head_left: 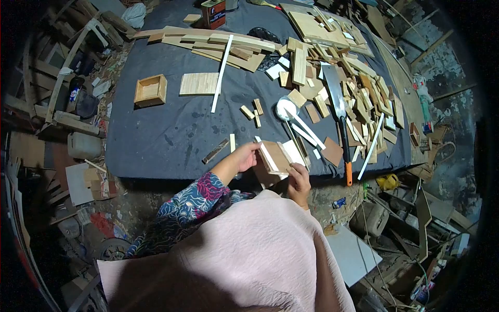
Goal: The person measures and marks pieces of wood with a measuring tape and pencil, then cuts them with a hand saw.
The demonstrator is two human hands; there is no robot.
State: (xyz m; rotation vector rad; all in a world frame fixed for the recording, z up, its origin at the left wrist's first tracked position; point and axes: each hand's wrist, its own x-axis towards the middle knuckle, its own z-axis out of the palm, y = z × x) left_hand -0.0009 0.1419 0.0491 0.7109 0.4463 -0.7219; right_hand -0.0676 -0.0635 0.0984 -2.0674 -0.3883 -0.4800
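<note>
At the near edge of the cloth-covered table I hold a small wooden box (277,156) tilted between both hands. My left hand (244,157) grips its left side, with the fingers closed on the edge. On the lower right corner, my right hand (299,183) is closed with the thumb uppermost. A brown panel and pale edge strips show on the box; its far side is hidden. Just beyond it stands a round tub of white paste (286,109) with a stick in it. Left of my left hand lie a dark narrow bar (215,151) and a pale wood strip (232,143).
A handsaw (334,93) with an orange-tipped handle lies right of the tub, against a heap of wood offcuts (364,99). Further left are an open wooden box (150,91), a flat board (198,83) and a long white strip (222,73). A red-brown can (213,14) stands at the back.
</note>
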